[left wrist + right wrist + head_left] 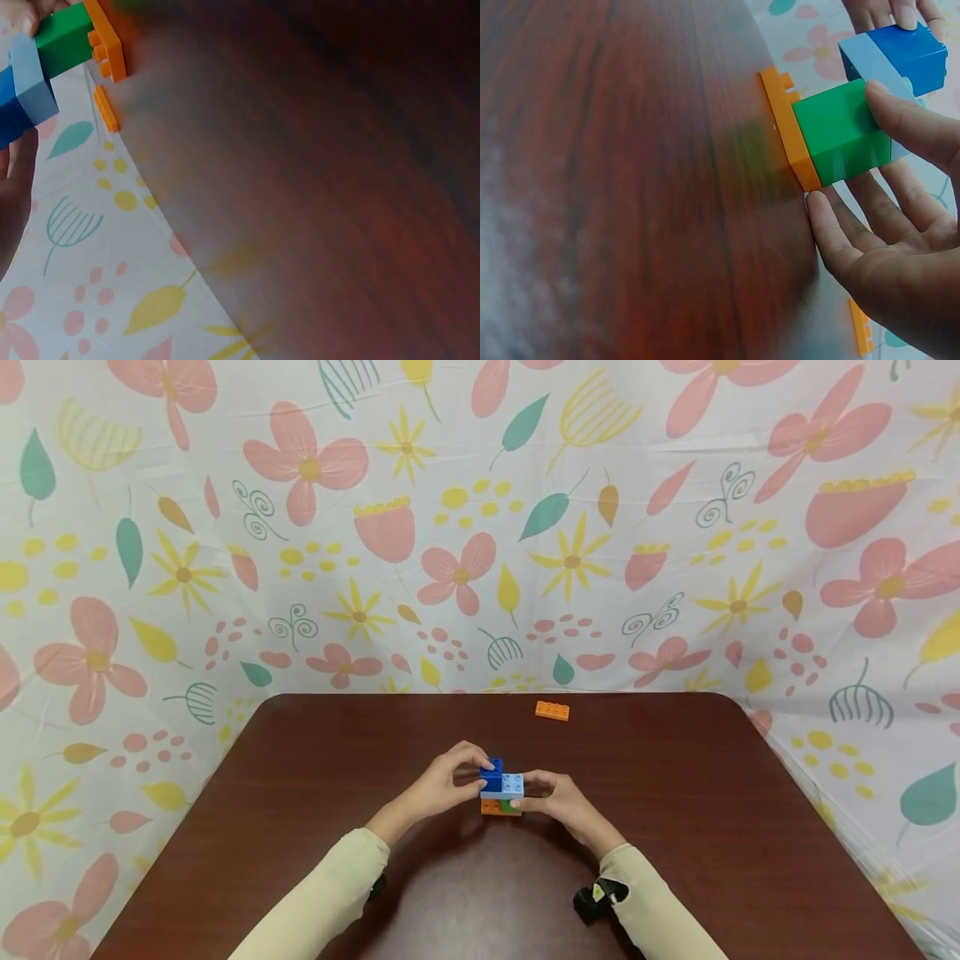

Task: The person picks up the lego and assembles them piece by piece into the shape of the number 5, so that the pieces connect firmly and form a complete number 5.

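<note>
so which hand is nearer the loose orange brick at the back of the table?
Right. The right hand holds the brick stack almost straight in front of the loose orange brick. The left hand grips the stack's other side, further off to the left.

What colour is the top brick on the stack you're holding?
Dark blue: the top brick sits on a light blue one; clearest in the right wrist view.
</note>
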Tool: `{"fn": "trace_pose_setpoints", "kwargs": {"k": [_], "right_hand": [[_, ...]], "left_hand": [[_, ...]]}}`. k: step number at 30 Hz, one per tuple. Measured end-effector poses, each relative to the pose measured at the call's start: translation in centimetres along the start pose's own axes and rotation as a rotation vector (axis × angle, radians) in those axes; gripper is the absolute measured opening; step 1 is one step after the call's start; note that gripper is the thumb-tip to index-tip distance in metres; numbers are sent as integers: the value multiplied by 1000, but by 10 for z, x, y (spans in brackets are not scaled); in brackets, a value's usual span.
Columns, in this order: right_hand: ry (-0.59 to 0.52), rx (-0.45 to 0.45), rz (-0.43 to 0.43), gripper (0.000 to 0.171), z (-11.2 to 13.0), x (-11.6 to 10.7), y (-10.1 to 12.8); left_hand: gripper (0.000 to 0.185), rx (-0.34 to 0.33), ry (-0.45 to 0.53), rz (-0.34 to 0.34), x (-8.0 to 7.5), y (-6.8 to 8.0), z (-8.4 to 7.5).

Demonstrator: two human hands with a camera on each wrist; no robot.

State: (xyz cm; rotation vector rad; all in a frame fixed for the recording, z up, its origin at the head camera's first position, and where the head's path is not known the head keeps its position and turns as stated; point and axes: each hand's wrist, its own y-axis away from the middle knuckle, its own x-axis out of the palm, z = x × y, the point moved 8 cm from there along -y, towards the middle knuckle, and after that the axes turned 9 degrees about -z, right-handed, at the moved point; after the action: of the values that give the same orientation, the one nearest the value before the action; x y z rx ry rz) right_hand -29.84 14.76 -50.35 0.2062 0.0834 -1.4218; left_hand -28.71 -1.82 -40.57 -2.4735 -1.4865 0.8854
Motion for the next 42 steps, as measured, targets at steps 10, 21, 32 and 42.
{"fn": "trace_pose_setpoints", "kwargs": {"k": [10, 21, 32, 42], "right_hand": [[6, -1, -1, 48, -8, -1, -4], [-15, -8, 15, 46, -5, -1, -3], [-15, -13, 44, 40, 16, 0, 8], [-11, -5, 40, 42, 0, -1, 0]], "left_hand": [[42, -68, -54, -87, 3, 4, 33], [45, -113, -10, -105, 8, 8, 43], [41, -168, -3, -125, 10, 12, 50], [40, -155, -27, -102, 8, 13, 20]]}}
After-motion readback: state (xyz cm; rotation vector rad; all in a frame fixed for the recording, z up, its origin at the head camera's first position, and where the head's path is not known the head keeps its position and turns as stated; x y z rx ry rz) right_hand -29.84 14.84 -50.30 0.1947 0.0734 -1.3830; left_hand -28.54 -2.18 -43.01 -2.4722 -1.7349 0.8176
